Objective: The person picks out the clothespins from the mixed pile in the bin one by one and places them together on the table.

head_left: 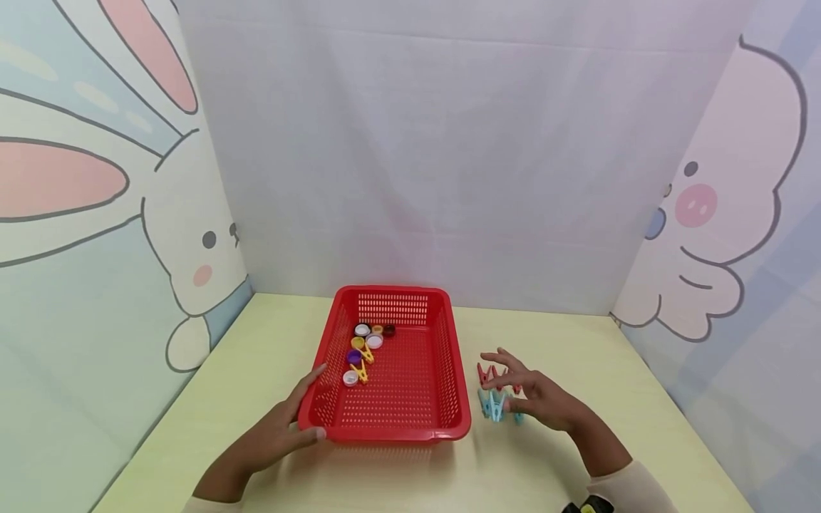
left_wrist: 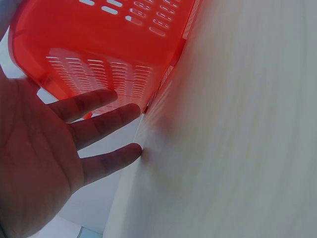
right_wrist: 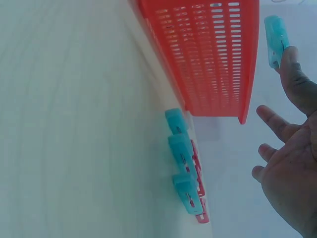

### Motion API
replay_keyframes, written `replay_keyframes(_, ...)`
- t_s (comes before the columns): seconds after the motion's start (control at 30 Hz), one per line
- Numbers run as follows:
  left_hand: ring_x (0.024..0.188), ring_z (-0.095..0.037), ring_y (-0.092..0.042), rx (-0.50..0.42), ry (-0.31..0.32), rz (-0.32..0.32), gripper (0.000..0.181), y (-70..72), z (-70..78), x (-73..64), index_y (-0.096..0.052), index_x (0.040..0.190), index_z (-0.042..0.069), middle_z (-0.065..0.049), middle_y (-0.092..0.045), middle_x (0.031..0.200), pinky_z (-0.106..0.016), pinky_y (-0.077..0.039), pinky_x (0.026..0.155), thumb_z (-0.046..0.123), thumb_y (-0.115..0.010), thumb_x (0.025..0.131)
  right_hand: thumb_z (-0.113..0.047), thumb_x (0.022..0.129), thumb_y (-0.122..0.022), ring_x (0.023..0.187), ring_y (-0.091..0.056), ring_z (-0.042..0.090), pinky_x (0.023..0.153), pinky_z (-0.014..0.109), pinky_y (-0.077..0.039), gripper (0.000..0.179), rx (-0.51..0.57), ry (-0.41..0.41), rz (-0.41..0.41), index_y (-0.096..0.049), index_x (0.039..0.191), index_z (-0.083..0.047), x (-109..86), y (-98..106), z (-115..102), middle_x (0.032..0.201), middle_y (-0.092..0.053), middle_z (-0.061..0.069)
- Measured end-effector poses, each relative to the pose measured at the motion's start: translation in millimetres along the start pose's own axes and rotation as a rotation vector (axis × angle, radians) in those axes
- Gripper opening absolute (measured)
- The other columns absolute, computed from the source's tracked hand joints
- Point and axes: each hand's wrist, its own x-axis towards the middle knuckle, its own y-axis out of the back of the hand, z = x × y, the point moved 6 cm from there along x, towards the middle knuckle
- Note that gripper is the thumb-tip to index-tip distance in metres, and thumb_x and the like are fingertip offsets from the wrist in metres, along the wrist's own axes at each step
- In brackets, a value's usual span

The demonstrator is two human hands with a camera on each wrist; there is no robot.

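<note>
Bright, even light is spread across the head view, soft shadows being cast toward six o'clock of the red basket (head_left: 385,434) on the table (head_left: 398,495). The wrist views are dimmer; red is reflected onto the tabletop in the left. In the right, fine detail is perhaps lost to bluish haze.

Red basket (head_left: 385,433), light-blue clothespins (head_left: 496,408), pale-yellow table (head_left: 551,338)

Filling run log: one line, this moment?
right hand: pinches light-blue clothespin | left hand: at red basket rim | yellow clothespins: in basket
</note>
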Motion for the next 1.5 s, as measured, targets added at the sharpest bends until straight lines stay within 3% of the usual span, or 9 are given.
replay_keyframes(0.1,0.138,-0.034,-0.06,0.002,0.003,0.003,0.114,0.1,-0.9,0.0,-0.009,0.175,0.027,-0.026,-0.043,0.168,-0.04,-0.069,0.09,0.048,-0.082,0.091,-0.008,0.1,-0.075,0.165,-0.004,-0.008,0.107,0.1,-0.018,0.041,-0.02,-0.024,-0.003,-0.076,0.138,-0.022,-3.8,-2,6,0.173,-0.04,0.016)
replay_keyframes(0.3,0.138,-0.034,-0.06,0.004,0.022,0.008,0.112,-0.6,-3.6,0.2,-0.009,0.175,0.027,-0.024,-0.042,0.169,-0.04,-0.069,0.091,0.047,-0.082,0.092,-0.01,0.099,-0.077,0.17,-0.002,0.009,0.11,0.098,-0.02,0.037,-0.07,-0.04,-0.026,-0.077,0.135,-0.016,-6.1,-8,13,0.171,-0.038,0.026)
replay_keyframes(0.6,0.138,-0.035,-0.06,0.002,0.011,-0.001,0.112,-1.9,-4.1,0.5,-0.009,0.175,0.027,-0.025,-0.043,0.167,-0.039,-0.069,0.09,0.045,-0.082,0.092,-0.009,0.097,-0.079,0.159,0.002,-0.016,0.108,0.1,-0.018,0.035,-0.076,-0.035,-0.033,-0.078,0.132,-0.014,-5.5,-16,18,0.171,-0.04,0.023)
replay_keyframes(0.7,0.138,-0.034,-0.06,0.003,0.015,0.005,0.111,-1.4,-3.9,0.5,-0.009,0.175,0.027,-0.025,-0.043,0.167,-0.039,-0.069,0.091,0.045,-0.082,0.092,-0.01,0.097,-0.079,0.168,0.0,0.002,0.107,0.102,-0.008,0.035,-0.069,-0.039,-0.032,-0.078,0.131,-0.016,-5.3,-19,22,0.172,-0.039,0.023)
replay_keyframes(0.77,0.138,-0.034,-0.06,0.009,0.022,0.007,0.111,-1.4,-3.3,0.3,-0.009,0.175,0.027,-0.024,-0.043,0.168,-0.039,-0.069,0.091,0.046,-0.081,0.092,-0.011,0.097,-0.079,0.172,0.0,0.026,0.105,0.102,0.002,0.034,-0.056,-0.056,-0.032,-0.079,0.131,-0.017,-5.8,-21,25,0.171,-0.037,0.028)
replay_keyframes(0.83,0.138,-0.034,-0.059,0.012,0.024,0.008,0.112,-1.5,-3.2,0.2,-0.009,0.175,0.027,-0.024,-0.043,0.168,-0.039,-0.069,0.091,0.047,-0.081,0.092,-0.012,0.097,-0.079,0.166,0.002,0.052,0.105,0.101,0.005,0.034,-0.052,-0.068,-0.033,-0.08,0.13,-0.02,-6.7,-22,27,0.171,-0.035,0.031)
replay_keyframes(0.9,0.138,-0.034,-0.059,0.018,0.026,0.007,0.112,-2.0,-3.5,0.1,-0.01,0.175,0.027,-0.023,-0.044,0.167,-0.039,-0.069,0.091,0.047,-0.082,0.092,-0.011,0.096,-0.08,0.161,0.002,0.063,0.104,0.101,0.008,0.036,-0.06,-0.065,-0.036,-0.08,0.13,-0.022,-7.3,-24,28,0.171,-0.035,0.033)
replay_keyframes(1.1,0.138,-0.033,-0.059,0.019,0.041,0.013,0.112,-1.8,-5.6,0.3,-0.011,0.174,0.028,-0.022,-0.045,0.167,-0.039,-0.069,0.09,0.047,-0.083,0.091,-0.015,0.096,-0.081,0.164,0.004,0.058,0.105,0.099,0.016,0.034,-0.093,-0.047,-0.045,-0.081,0.128,-0.024,-7.1,-27,30,0.172,-0.033,0.035)
replay_keyframes(1.5,0.14,-0.035,-0.058,0.021,0.039,0.016,0.112,-0.2,-5.1,0.0,-0.011,0.175,0.029,-0.022,-0.043,0.168,-0.039,-0.069,0.09,0.047,-0.083,0.091,-0.017,0.095,-0.08,0.158,0.01,0.068,0.106,0.095,0.022,0.03,-0.113,-0.071,-0.055,-0.082,0.125,-0.022,-6.0,-29,27,0.173,-0.028,0.036)
